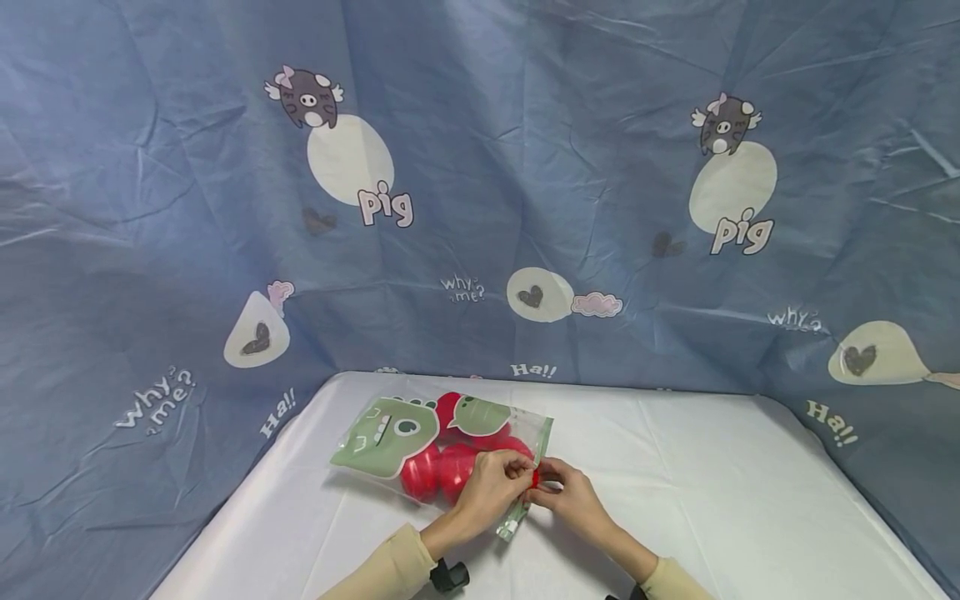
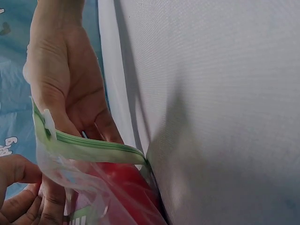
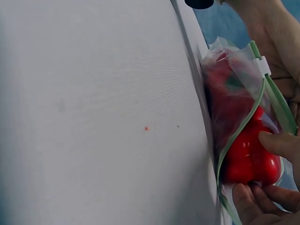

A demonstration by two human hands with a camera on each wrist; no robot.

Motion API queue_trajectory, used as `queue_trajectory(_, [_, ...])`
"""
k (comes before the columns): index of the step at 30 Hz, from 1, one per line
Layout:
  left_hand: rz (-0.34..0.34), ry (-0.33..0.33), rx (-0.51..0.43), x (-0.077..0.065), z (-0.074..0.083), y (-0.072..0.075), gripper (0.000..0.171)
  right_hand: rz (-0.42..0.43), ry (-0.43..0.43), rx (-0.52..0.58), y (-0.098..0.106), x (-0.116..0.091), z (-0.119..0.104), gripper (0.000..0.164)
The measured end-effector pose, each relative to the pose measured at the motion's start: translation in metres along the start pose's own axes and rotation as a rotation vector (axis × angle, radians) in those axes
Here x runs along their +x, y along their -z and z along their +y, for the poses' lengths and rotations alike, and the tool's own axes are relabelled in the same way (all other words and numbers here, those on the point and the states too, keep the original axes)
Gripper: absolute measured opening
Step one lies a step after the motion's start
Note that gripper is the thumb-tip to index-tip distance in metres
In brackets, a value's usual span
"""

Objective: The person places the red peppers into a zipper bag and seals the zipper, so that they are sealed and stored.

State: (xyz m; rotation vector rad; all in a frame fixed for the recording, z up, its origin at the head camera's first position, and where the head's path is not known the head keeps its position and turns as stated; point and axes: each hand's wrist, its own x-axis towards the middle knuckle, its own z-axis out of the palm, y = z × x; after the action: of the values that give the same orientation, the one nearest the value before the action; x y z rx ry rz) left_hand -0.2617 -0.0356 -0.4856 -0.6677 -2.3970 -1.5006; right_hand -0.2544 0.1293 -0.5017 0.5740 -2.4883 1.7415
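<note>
A clear slider zip bag (image 1: pixel 367 442) with a green cartoon creature print lies on the table, its green-edged mouth toward the right. Several glossy red things (image 1: pixel 420 473) fill it. My left hand (image 1: pixel 487 483) pinches the bag film near the mouth; its fingers (image 2: pixel 51 197) show at the lower left in the left wrist view. At the mouth, my right hand (image 1: pixel 570 498) holds a lobed red bell pepper (image 3: pixel 251 157), thumb on top and fingertips below. The pepper is partly inside the bag. A white slider (image 3: pixel 262 67) sits on the zip strip.
White cloth covers the table (image 1: pixel 675 483). Behind it hangs a blue curtain (image 1: pixel 480 208) with pig prints and lettering. A black wrist device (image 1: pixel 450 575) is on the left wrist, close over the tabletop.
</note>
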Motion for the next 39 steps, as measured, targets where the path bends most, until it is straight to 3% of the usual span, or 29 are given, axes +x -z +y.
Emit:
queue_trajectory(13, [0.002, -0.003, 0.026, 0.000, -0.001, -0.001, 0.008, 0.078, -0.019, -0.056, -0.011, 0.016, 0.031, 0.039])
queue_trajectory(21, [-0.003, -0.013, 0.020, -0.001, -0.001, -0.001, 0.008, 0.091, -0.050, -0.049, -0.016, 0.017, 0.028, 0.040])
queue_trajectory(30, [-0.019, 0.000, 0.020, -0.001, -0.001, 0.000, 0.006, 0.027, -0.040, -0.113, -0.010, 0.014, 0.031, 0.041])
queue_trajectory(36, [-0.063, -0.022, 0.030, -0.002, 0.001, 0.002, 0.005, 0.000, -0.057, -0.050, -0.002, 0.006, 0.028, 0.049])
queue_trajectory(39, [-0.071, -0.038, 0.049, -0.001, 0.002, 0.004, 0.006, 0.018, -0.078, -0.050, 0.003, 0.001, 0.025, 0.044])
